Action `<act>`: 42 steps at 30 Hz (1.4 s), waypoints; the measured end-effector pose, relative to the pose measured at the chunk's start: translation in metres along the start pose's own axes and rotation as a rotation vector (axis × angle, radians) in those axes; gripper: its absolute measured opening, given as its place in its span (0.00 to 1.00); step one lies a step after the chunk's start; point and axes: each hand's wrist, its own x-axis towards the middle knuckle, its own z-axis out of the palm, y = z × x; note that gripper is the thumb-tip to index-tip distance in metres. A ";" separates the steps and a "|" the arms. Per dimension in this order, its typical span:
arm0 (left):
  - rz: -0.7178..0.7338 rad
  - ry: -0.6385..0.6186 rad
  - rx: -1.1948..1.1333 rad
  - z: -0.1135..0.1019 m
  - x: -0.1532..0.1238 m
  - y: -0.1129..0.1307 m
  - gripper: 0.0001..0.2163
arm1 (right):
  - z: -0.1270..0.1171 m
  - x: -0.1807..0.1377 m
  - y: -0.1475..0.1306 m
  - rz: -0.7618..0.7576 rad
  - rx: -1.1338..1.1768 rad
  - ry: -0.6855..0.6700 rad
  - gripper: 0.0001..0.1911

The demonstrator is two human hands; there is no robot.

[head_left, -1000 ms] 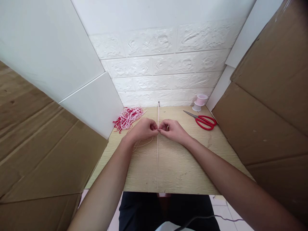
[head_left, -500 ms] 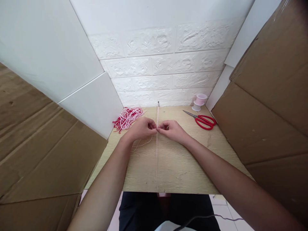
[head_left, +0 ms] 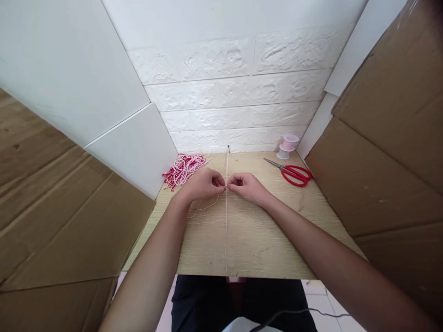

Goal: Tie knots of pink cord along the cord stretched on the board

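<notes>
A pale pink cord (head_left: 226, 230) runs straight from a small dark hook (head_left: 228, 147) at the wall down to the table's front edge. Its upper stretch looks thicker and braided. My left hand (head_left: 207, 183) is closed in a pinch at the cord from the left, with thumb and fingertips together. From the right, my right hand (head_left: 246, 186) pinches at the same spot, its fingertips almost meeting the left ones. Thin loose strands (head_left: 204, 208) curve out from under my left hand onto the table. Exactly which strand each hand grips is too small to make out.
A heap of red and pink cords (head_left: 185, 169) lies at the back left. Red-handled scissors (head_left: 294, 175) rest at the right, points toward the left. Behind them stand two stacked thread spools (head_left: 288, 145). Cardboard panels (head_left: 387, 138) flank the wooden table (head_left: 263, 244).
Both hands stay almost in place at the cord. The right fingertips have drawn very slightly away from the left ones.
</notes>
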 end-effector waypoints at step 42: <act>0.003 0.019 -0.028 0.004 0.002 -0.003 0.09 | -0.004 -0.006 -0.006 -0.344 -0.254 0.044 0.03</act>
